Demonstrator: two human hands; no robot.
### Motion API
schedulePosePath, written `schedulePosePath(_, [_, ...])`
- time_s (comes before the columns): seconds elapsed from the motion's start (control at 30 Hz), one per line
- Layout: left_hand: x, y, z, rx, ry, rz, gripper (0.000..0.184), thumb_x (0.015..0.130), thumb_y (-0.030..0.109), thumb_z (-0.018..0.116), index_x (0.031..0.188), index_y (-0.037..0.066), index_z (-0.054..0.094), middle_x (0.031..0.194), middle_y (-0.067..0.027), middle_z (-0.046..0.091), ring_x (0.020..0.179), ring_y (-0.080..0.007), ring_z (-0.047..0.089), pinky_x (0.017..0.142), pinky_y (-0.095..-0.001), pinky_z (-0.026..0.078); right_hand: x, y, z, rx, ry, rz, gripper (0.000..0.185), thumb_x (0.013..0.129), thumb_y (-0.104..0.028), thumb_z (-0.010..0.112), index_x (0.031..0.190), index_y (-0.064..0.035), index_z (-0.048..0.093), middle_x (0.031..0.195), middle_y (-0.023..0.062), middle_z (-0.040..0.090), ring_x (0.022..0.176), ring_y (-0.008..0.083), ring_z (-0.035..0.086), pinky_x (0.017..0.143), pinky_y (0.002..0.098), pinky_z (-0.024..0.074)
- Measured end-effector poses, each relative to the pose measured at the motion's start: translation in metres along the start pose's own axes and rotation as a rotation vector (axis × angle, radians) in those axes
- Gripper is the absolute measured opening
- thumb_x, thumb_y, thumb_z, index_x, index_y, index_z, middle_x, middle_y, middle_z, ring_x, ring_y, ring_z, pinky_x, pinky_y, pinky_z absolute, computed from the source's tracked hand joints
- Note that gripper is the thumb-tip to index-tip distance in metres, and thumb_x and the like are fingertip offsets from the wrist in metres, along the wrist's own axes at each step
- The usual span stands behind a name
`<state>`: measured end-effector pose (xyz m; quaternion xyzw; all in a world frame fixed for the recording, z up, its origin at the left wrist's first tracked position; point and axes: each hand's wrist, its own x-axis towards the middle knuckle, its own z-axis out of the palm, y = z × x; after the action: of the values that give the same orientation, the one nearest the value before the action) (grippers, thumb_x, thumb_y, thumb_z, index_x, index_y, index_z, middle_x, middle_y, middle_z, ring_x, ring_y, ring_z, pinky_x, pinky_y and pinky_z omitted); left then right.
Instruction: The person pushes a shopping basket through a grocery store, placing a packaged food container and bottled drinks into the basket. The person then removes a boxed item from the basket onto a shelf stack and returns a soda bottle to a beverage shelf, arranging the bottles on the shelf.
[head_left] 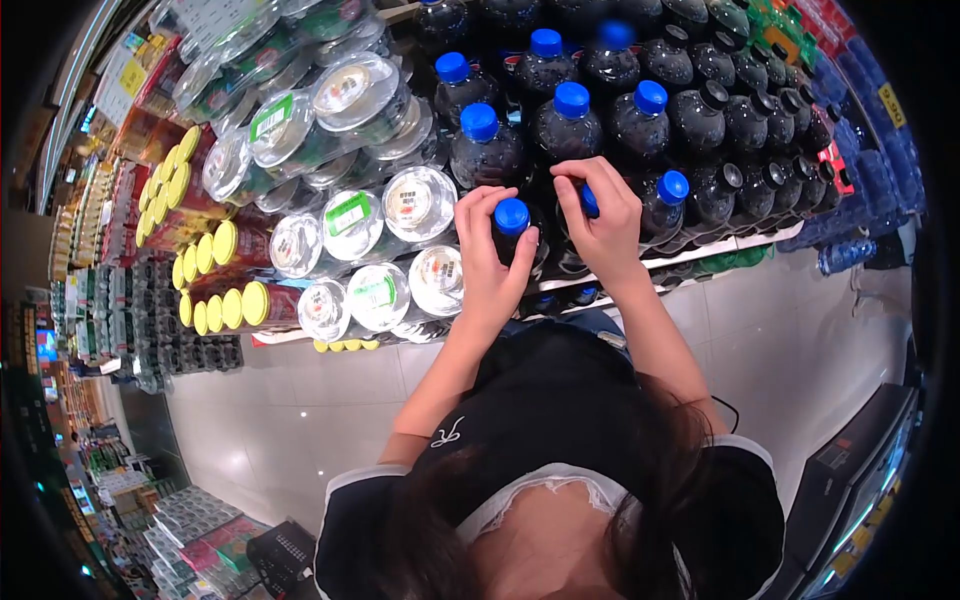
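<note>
My left hand (490, 258) is wrapped round a dark cola bottle with a blue cap (512, 216) at the front edge of the display. Beside it, my right hand (607, 222) curls over another blue-capped cola bottle (590, 203), most of which the fingers hide. Both bottles stand upright in the front row. Behind them are several more blue-capped bottles (568, 130). One further blue-capped bottle (663, 208) stands just right of my right hand.
Clear-lidded tubs (372, 295) are stacked to the left, with yellow-lidded jars (240, 245) beyond. Black-capped dark bottles (715, 190) fill the display's right side. A white shelf edge (745, 243) runs along the front, above the tiled floor (300, 425). A dark screen-like unit (850, 470) stands at lower right.
</note>
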<state>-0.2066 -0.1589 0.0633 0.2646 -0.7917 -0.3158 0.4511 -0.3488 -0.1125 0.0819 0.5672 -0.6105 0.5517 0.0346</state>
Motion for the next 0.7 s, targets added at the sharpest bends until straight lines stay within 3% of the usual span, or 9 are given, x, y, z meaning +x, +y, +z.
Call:
schedulePosePath(0.07, [0.0,-0.008,0.006,-0.049,0.035,0.013,0.036,0.077,0.015,0.059,0.107,0.001,0.047,0.108,-0.0134,0.044,0.105,-0.0246,0.042,0.091,-0.0348,0.034,-0.002,0.0,0.003,-0.03,0.091,-0.036,0.007,0.081,-0.007,0.057,0.084,-0.0008,0.057,0.074,0.0073,0.061,0.068,0.0178,0.062,0.059,0.0267,0.0464])
schedulePosePath(0.13, [0.003,-0.012,0.01,-0.102,0.076,0.023,0.033,0.077,0.019,0.059,0.103,0.001,0.05,0.102,-0.0118,0.048,0.1,-0.0226,0.045,0.087,-0.0329,0.036,-0.003,-0.002,0.005,0.254,0.139,0.133,0.007,0.082,-0.008,0.057,0.085,-0.0011,0.057,0.074,0.0082,0.061,0.066,0.0182,0.061,0.058,0.0267,0.0462])
schedulePosePath(0.23, [0.01,-0.019,0.015,-0.196,0.154,0.067,0.028,0.072,0.024,0.064,0.084,0.0,0.056,0.081,-0.0095,0.052,0.075,-0.0218,0.051,0.069,-0.0296,0.04,-0.002,0.003,0.0,0.288,0.094,0.119,0.009,0.083,-0.01,0.056,0.083,-0.0009,0.057,0.074,0.0081,0.06,0.065,0.019,0.061,0.058,0.0268,0.0459])
schedulePosePath(0.33, [0.009,-0.017,0.016,-0.198,0.174,0.046,0.032,0.077,0.031,0.064,0.083,0.001,0.057,0.08,-0.009,0.055,0.075,-0.021,0.052,0.071,-0.03,0.041,-0.003,0.007,-0.004,0.272,0.043,0.065,0.013,0.084,-0.013,0.055,0.08,-0.0011,0.057,0.072,0.0084,0.059,0.064,0.0212,0.06,0.057,0.0281,0.0452])
schedulePosePath(0.37, [0.006,-0.023,0.015,-0.157,0.138,0.041,0.043,0.082,0.042,0.059,0.092,0.0,0.054,0.084,-0.0077,0.055,0.081,-0.0153,0.052,0.075,-0.026,0.039,-0.003,0.008,-0.005,0.3,0.038,0.059,0.015,0.085,-0.015,0.054,0.079,-0.0013,0.057,0.071,0.0085,0.058,0.062,0.0223,0.059,0.056,0.0285,0.0445])
schedulePosePath(0.53, [0.001,-0.008,0.015,-0.212,0.132,-0.024,0.044,0.085,0.038,0.057,0.106,0.0,0.045,0.089,-0.0101,0.056,0.085,-0.0151,0.052,0.078,-0.0264,0.04,-0.002,0.012,-0.011,0.365,-0.011,0.036,0.017,0.086,-0.016,0.051,0.079,-0.0012,0.056,0.07,0.0083,0.058,0.061,0.0213,0.058,0.055,0.0281,0.0437])
schedulePosePath(0.6, [0.0,0.001,0.017,-0.225,0.188,-0.04,0.036,0.089,0.032,0.053,0.104,0.001,0.044,0.09,-0.0106,0.055,0.086,-0.0153,0.052,0.079,-0.0267,0.039,-0.002,0.012,-0.01,0.408,-0.038,0.064,0.018,0.087,-0.016,0.051,0.078,-0.0011,0.056,0.069,0.0081,0.057,0.06,0.0201,0.058,0.054,0.0274,0.0432])
schedulePosePath(0.63, [0.004,0.009,0.018,-0.15,0.168,-0.001,0.024,0.092,0.024,0.044,0.096,0.0,0.047,0.087,-0.0111,0.055,0.084,-0.0149,0.051,0.078,-0.0267,0.039,-0.002,0.012,-0.008,0.41,-0.041,0.063,0.018,0.087,-0.016,0.051,0.078,-0.0011,0.056,0.069,0.0081,0.057,0.06,0.0201,0.058,0.054,0.0274,0.0432])
schedulePosePath(0.7, [0.008,0.003,0.014,-0.2,0.113,-0.017,0.023,0.091,0.02,0.039,0.091,-0.001,0.048,0.084,-0.0111,0.054,0.081,-0.0148,0.051,0.076,-0.0266,0.039,-0.002,0.012,-0.003,0.421,0.027,0.052,0.019,0.087,-0.018,0.052,0.079,-0.0017,0.056,0.069,0.0077,0.057,0.058,0.0188,0.058,0.054,0.0265,0.0429])
